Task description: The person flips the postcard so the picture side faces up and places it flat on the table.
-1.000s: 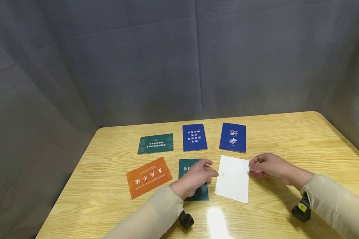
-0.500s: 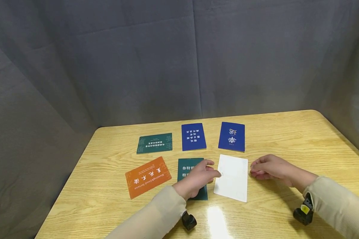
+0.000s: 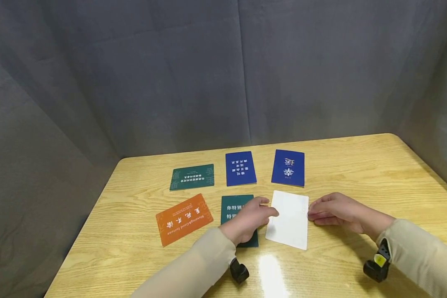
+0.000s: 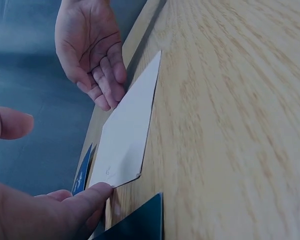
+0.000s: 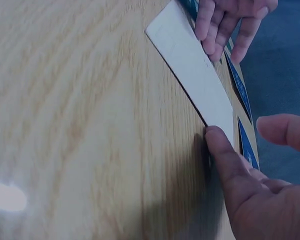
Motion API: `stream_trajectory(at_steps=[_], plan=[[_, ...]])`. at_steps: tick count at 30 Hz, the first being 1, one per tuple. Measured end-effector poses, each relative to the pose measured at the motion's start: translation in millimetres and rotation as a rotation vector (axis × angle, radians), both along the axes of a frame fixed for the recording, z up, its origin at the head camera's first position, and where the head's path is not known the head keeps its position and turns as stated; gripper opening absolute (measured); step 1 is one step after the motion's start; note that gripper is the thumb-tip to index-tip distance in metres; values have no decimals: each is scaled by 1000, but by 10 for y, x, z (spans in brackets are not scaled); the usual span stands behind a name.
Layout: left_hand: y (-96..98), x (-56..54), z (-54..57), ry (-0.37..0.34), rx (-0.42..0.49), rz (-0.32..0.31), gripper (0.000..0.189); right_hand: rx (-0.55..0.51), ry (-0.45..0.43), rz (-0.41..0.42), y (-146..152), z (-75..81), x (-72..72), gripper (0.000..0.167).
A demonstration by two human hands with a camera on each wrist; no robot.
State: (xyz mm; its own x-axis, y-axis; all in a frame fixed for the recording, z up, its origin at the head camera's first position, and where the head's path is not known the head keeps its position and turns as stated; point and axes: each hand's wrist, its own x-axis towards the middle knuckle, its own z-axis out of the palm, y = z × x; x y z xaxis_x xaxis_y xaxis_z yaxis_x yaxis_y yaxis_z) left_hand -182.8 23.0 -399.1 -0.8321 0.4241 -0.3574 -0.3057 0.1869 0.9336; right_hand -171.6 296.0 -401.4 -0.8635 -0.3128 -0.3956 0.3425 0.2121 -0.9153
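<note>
A white card with faint print lies on the table between the two hands. My left hand is at its left edge, partly over a dark green card with white lettering. In the left wrist view, a fingertip of that hand touches the white card's near edge. My right hand is at the opposite edge, its fingers loosely bent. The right wrist view has one digit of my right hand against the card's edge, another digit held apart. Neither hand visibly pinches it.
Behind lie two blue cards and another green card. An orange card sits at the left, turned at an angle. A grey curtain hangs behind the wooden table.
My right hand draws slightly off the white card's edge, then comes back to it. The left hand shifts a little right, its thumb now over the card's left edge. The other cards stay put.
</note>
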Motion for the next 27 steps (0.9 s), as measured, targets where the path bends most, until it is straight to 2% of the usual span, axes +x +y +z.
stream_trajectory(at_steps=[4, 7, 12, 17, 23, 27], plan=[[4, -20, 7, -33, 41, 6, 67, -60, -40, -39, -29, -16, 17, 18], [7, -28, 2, -43, 50, 7, 66, -63, -34, -65, -67, -41, 34, 19], [21, -29, -4, -42, 36, 19, 64, -5, 44, -137, -161, -95, 42, 24], [31, -17, 0, -30, 17, 12, 63, 61, 114, -184, -225, -118, 59, 20], [5, 22, 24, -18, -27, -22, 66, 54, 132, -218, -270, -123, 87, 23], [-4, 33, 0, -4, -2, -22, 69, 40, 166, -236, -262, -117, 82, 25]])
